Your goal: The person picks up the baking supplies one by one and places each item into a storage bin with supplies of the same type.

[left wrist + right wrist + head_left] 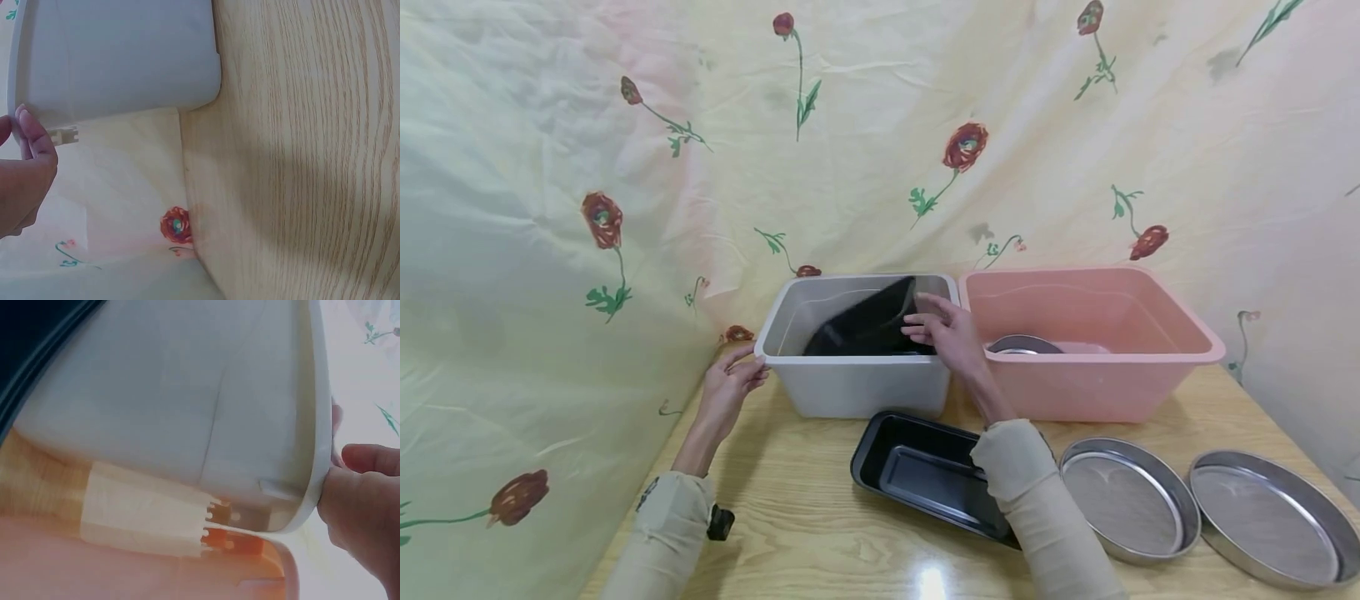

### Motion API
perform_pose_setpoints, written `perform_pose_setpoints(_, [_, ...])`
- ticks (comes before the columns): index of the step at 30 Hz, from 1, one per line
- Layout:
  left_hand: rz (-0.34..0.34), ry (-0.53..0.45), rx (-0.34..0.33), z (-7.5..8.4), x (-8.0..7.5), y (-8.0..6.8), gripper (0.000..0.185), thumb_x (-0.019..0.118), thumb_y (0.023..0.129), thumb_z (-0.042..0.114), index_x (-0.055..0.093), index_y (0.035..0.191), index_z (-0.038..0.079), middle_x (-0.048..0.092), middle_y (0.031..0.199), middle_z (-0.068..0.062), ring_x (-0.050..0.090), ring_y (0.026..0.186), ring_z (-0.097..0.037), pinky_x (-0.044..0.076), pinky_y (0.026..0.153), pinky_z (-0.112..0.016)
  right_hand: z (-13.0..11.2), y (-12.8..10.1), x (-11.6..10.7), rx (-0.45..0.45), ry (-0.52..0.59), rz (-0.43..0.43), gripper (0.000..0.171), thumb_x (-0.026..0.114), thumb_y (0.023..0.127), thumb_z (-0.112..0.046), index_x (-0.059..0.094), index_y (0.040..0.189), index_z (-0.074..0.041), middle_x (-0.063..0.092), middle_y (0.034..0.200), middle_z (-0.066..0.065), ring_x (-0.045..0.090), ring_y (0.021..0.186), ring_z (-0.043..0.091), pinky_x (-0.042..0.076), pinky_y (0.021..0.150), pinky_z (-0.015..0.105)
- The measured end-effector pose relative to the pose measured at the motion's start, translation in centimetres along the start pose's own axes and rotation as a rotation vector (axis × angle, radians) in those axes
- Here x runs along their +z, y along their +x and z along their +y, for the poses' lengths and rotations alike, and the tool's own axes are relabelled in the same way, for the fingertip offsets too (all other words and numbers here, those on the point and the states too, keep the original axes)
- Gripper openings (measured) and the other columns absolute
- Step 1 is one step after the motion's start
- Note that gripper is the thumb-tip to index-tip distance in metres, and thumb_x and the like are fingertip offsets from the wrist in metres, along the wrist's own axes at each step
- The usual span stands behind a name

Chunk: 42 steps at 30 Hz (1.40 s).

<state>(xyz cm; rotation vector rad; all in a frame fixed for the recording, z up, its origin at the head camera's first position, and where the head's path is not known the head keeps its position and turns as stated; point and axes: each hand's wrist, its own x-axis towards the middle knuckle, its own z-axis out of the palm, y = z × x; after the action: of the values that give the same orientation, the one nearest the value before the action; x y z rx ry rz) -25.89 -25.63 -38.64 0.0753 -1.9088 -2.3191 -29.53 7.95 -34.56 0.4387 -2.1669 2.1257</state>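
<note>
A light grey plastic bin (pixel 861 387) stands on the table with a black baking pan (pixel 865 321) lying tilted inside it. At the bin's left front corner my left hand (pixel 730 387) pinches the rim, fingers and thumb on either side of it in the left wrist view. My right hand (pixel 953 337) is over the bin's right side, its fingers loosely extended beside the pan's raised end. In the right wrist view, the bin's rim (pixel 322 394) partly hides those fingers. A second black loaf pan (pixel 932 475) sits on the table under my right forearm.
A pink bin (pixel 1075 387) stands to the right of the grey one, with a round metal pan (pixel 1024 343) inside. Two round metal pans (pixel 1131 500) lie at the table's right front. Floral cloth (pixel 865 167) hangs behind and at both sides of the wooden table (pixel 790 517).
</note>
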Motion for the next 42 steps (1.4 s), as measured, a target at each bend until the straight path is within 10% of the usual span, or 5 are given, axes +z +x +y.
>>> perform_pose_setpoints(42, [-0.013, -0.019, 0.008, 0.2, 0.3, -0.6, 0.049, 0.058, 0.094, 0.001, 0.036, 0.136, -0.011, 0.068, 0.078, 0.001, 0.064, 0.071, -0.008, 0.054, 0.07, -0.018, -0.1, -6.0, -3.3, -0.131, -0.026, 0.077, 0.025, 0.048, 0.099, -0.006, 0.056, 0.121, 0.003, 0.067, 0.096, 0.025, 0.068, 0.081, 0.022, 0.057, 0.077, 0.031])
